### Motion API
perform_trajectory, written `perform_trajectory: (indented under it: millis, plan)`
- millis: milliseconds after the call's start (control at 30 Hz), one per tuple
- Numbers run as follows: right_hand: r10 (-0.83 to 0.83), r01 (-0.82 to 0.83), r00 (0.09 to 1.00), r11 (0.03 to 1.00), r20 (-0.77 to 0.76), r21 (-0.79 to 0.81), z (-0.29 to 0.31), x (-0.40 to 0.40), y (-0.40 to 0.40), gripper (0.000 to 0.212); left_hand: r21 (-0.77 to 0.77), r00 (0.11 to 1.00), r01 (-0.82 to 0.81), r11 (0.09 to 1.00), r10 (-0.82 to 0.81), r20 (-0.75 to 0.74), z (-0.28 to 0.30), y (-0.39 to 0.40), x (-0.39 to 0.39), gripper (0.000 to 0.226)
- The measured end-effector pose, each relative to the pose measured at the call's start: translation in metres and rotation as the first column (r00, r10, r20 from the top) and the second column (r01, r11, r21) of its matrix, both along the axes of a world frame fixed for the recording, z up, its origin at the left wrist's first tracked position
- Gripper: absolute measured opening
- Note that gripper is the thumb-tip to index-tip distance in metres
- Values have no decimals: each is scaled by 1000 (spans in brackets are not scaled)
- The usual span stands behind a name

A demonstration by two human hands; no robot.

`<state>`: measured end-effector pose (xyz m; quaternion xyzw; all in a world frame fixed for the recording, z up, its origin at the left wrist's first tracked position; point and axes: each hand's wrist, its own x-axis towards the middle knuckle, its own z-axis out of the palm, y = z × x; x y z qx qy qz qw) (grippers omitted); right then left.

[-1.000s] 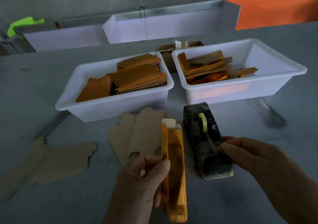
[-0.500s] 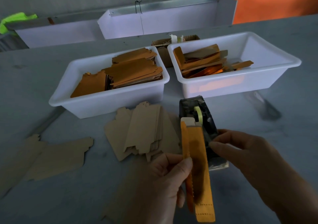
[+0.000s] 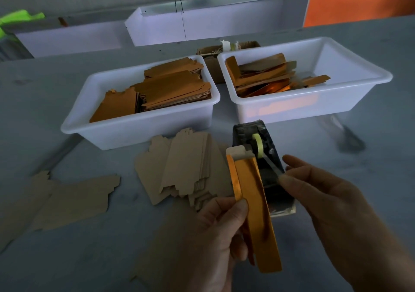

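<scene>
My left hand (image 3: 211,235) grips a folded, flat orange carton (image 3: 253,206) by its left edge, thumb on top, and holds it upright in front of the black tape dispenser (image 3: 265,152). My right hand (image 3: 318,202) pinches the end of the clear tape at the dispenser's cutter, just right of the carton. A strip of tape runs from the yellow-green roll (image 3: 257,145) down to my fingertips.
Two white tubs stand behind: the left tub (image 3: 139,130) holds flat orange cartons, the right tub (image 3: 314,105) holds folded ones. Brown flat blanks (image 3: 184,168) lie on the grey table, and more blanks (image 3: 67,199) to the left. A small cardboard box (image 3: 215,51) sits between the tubs.
My left hand has carried the carton to the right, from beside the dispenser to in front of it. My right hand stays at the cutter with the tape end.
</scene>
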<state>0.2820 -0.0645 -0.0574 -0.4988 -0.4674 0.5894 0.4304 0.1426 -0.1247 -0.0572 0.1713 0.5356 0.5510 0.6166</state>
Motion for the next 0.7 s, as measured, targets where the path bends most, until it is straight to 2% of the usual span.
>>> perform_trajectory:
  millis: [100,167,267,433,533,667,700]
  plan:
    - [-29,13,985,995,169,94,-1,2,-9,6,-5,1000,-13,1000,13,-12,-1,-1,-1,21]
    - [-60,8,955,984,290,176,-5,2,-13,15,-12,1000,-14,1000,14,-17,-2,0,-1,22]
    - [-136,27,914,961,382,276,-5,0,-17,20,-5,1000,-7,1000,7,-22,0,-1,-1,21]
    - [-156,13,879,953,451,304,-9,-1,-19,23,23,998,7,1000,-6,-58,1,-2,-4,23]
    - [-164,21,883,950,441,311,-14,-1,-20,23,59,992,28,998,-20,-127,3,-1,-5,30]
    - [-183,45,899,942,398,332,-19,-3,-22,21,128,976,77,989,-49,-210,16,5,-3,9]
    - [-191,56,902,941,386,335,-20,-4,-23,20,138,972,99,986,-66,-228,17,8,-3,10]
